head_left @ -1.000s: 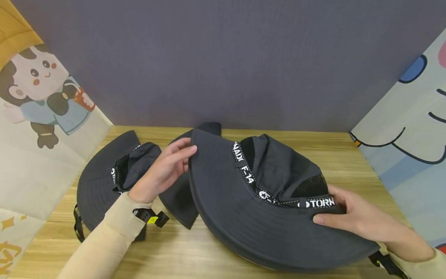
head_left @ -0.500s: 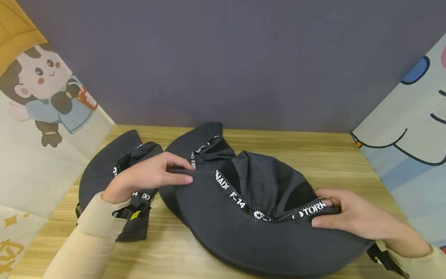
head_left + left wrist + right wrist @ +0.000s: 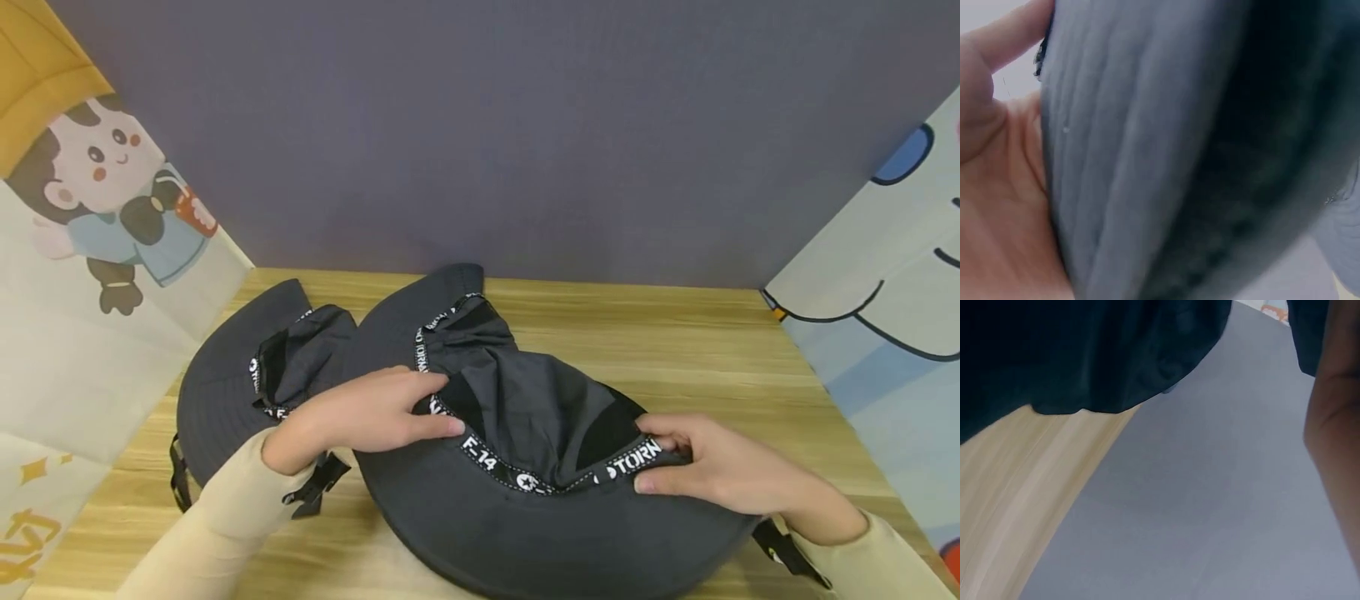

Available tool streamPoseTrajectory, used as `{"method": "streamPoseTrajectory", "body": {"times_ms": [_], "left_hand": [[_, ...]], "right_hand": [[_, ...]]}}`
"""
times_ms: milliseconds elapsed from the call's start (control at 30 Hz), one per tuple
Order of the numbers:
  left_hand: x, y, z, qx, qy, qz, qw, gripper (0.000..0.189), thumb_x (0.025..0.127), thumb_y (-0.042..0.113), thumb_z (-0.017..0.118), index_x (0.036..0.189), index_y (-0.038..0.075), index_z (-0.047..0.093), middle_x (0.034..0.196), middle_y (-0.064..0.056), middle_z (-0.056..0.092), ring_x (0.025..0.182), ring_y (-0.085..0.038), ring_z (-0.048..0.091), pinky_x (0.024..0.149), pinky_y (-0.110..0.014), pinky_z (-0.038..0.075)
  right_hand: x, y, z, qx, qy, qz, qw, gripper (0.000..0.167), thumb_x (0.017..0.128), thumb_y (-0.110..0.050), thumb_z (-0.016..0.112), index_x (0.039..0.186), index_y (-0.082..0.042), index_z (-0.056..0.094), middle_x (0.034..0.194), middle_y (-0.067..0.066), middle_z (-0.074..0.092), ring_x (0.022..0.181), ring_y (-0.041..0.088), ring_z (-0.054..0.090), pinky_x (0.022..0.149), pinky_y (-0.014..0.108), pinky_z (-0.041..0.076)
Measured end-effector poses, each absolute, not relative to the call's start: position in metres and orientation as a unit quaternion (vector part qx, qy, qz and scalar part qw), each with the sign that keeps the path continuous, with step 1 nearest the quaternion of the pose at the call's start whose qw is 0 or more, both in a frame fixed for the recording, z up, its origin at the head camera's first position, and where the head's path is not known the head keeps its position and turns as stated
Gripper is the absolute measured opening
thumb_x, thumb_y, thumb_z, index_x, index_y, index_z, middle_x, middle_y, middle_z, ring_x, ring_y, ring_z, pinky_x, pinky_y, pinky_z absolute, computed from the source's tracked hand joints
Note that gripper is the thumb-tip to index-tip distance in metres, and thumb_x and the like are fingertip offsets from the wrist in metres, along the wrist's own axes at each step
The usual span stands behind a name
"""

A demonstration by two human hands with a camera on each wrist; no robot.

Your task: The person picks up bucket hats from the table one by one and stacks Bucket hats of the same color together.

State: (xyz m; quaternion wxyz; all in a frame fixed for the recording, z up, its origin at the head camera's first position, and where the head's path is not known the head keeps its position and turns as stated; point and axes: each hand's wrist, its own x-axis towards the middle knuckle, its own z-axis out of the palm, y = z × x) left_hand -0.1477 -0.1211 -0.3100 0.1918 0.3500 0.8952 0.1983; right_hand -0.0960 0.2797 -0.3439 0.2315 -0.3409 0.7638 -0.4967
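A dark grey bucket hat (image 3: 540,533) with a wide brim and a white-lettered band is held between both hands at the front middle. My left hand (image 3: 367,412) grips its brim at the left, thumb on top near the band. At the right side, my right hand (image 3: 720,467) pinches the brim beside the lettering, thumb above and fingers beneath. Close up in the left wrist view, the stitched brim (image 3: 1116,144) lies against the palm. In the right wrist view the dark hat fabric (image 3: 1097,356) hangs over the top, with part of the right hand (image 3: 1338,425) at the edge.
A second dark hat (image 3: 401,321) lies behind, overlapped by the held one. Another such hat (image 3: 217,383) with a strap lies at the left, partly behind the left arm. The wooden table (image 3: 675,333) meets a grey back wall (image 3: 510,142) and printed side panels (image 3: 885,333).
The hat has come lower and to the left, now overlapping the hat behind. My left hand has shifted from the brim's outer edge inward toward the band; my right hand keeps its grip.
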Motion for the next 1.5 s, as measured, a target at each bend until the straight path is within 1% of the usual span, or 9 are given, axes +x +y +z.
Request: {"method": "streamPoseTrajectory", "body": {"times_ms": [100, 333, 467, 633, 833, 967, 1167, 1300, 1500], "left_hand": [[-0.147, -0.122, -0.315, 0.352, 0.892, 0.215, 0.187, 0.052, 0.102, 0.053, 0.056, 0.122, 0.007, 0.064, 0.103, 0.001, 0.067, 0.099, -0.015, 0.065, 0.090, -0.040, 0.051], [-0.149, -0.123, -0.322, 0.375, 0.878, 0.242, 0.171, 0.034, 0.102, 0.047, 0.060, 0.086, 0.018, 0.050, 0.071, 0.008, 0.039, 0.062, -0.005, 0.042, 0.066, -0.027, 0.043], [-0.151, -0.125, -0.326, 0.384, 0.869, 0.254, 0.183, 0.031, 0.101, 0.042, 0.062, 0.088, 0.017, 0.051, 0.073, 0.008, 0.040, 0.066, -0.005, 0.045, 0.069, -0.028, 0.044], [-0.153, -0.130, -0.336, 0.394, 0.855, 0.267, 0.206, 0.027, 0.103, 0.039, 0.060, 0.092, 0.016, 0.052, 0.076, 0.008, 0.040, 0.071, -0.005, 0.048, 0.074, -0.028, 0.045], [-0.151, -0.135, -0.346, 0.406, 0.847, 0.281, 0.198, 0.027, 0.102, 0.036, 0.062, 0.088, 0.018, 0.048, 0.073, 0.011, 0.037, 0.064, -0.001, 0.042, 0.068, -0.024, 0.043], [-0.151, -0.135, -0.348, 0.413, 0.844, 0.287, 0.187, 0.027, 0.102, 0.036, 0.063, 0.087, 0.019, 0.048, 0.072, 0.013, 0.037, 0.063, 0.000, 0.042, 0.065, -0.023, 0.043], [-0.151, -0.135, -0.348, 0.416, 0.847, 0.280, 0.177, 0.028, 0.101, 0.036, 0.064, 0.086, 0.019, 0.047, 0.072, 0.012, 0.035, 0.062, 0.000, 0.040, 0.064, -0.023, 0.042], [-0.151, -0.135, -0.347, 0.416, 0.846, 0.282, 0.178, 0.028, 0.101, 0.036, 0.065, 0.086, 0.019, 0.047, 0.073, 0.012, 0.035, 0.062, 0.000, 0.040, 0.064, -0.023, 0.042], [-0.151, -0.135, -0.348, 0.414, 0.847, 0.282, 0.177, 0.025, 0.101, 0.037, 0.065, 0.090, 0.019, 0.051, 0.073, 0.012, 0.036, 0.065, -0.001, 0.044, 0.067, -0.024, 0.044]], "right_hand": [[-0.098, 0.280, -0.346, -0.317, 0.782, -0.485, 0.229, 0.017, 0.098, -0.005, 0.067, 0.114, -0.007, 0.061, 0.091, 0.000, 0.073, 0.071, 0.008, 0.067, 0.057, 0.030, 0.055], [-0.105, 0.286, -0.348, -0.287, 0.775, -0.497, 0.263, 0.039, 0.101, -0.005, 0.061, 0.133, 0.014, 0.050, 0.102, 0.005, 0.076, 0.076, 0.019, 0.073, 0.065, 0.034, 0.059], [-0.108, 0.286, -0.353, -0.307, 0.746, -0.518, 0.283, 0.023, 0.102, -0.001, 0.058, 0.124, 0.003, 0.062, 0.101, 0.009, 0.076, 0.076, 0.022, 0.074, 0.065, 0.036, 0.059], [-0.109, 0.287, -0.362, -0.339, 0.749, -0.496, 0.279, 0.021, 0.104, -0.001, 0.052, 0.116, -0.010, 0.067, 0.089, 0.000, 0.073, 0.070, 0.007, 0.067, 0.060, 0.030, 0.056], [-0.110, 0.290, -0.366, -0.316, 0.797, -0.442, 0.264, 0.028, 0.110, -0.011, 0.043, 0.122, -0.018, 0.068, 0.104, -0.002, 0.071, 0.090, 0.012, 0.066, 0.077, 0.028, 0.053], [-0.111, 0.293, -0.366, -0.279, 0.828, -0.415, 0.252, 0.026, 0.110, -0.017, 0.046, 0.126, -0.018, 0.067, 0.117, -0.001, 0.069, 0.102, 0.010, 0.064, 0.083, 0.026, 0.052], [-0.119, 0.301, -0.365, -0.228, 0.858, -0.417, 0.193, 0.026, 0.105, -0.011, 0.055, 0.127, -0.001, 0.065, 0.109, 0.006, 0.071, 0.090, 0.011, 0.067, 0.074, 0.030, 0.056], [-0.127, 0.309, -0.367, -0.159, 0.891, -0.402, 0.137, 0.031, 0.101, -0.016, 0.064, 0.128, 0.001, 0.064, 0.110, 0.007, 0.070, 0.093, 0.015, 0.066, 0.074, 0.029, 0.054], [-0.134, 0.317, -0.381, -0.087, 0.903, -0.364, 0.213, 0.062, 0.097, -0.031, 0.070, 0.142, 0.007, 0.050, 0.117, 0.010, 0.063, 0.104, 0.022, 0.060, 0.079, 0.033, 0.052]]}}
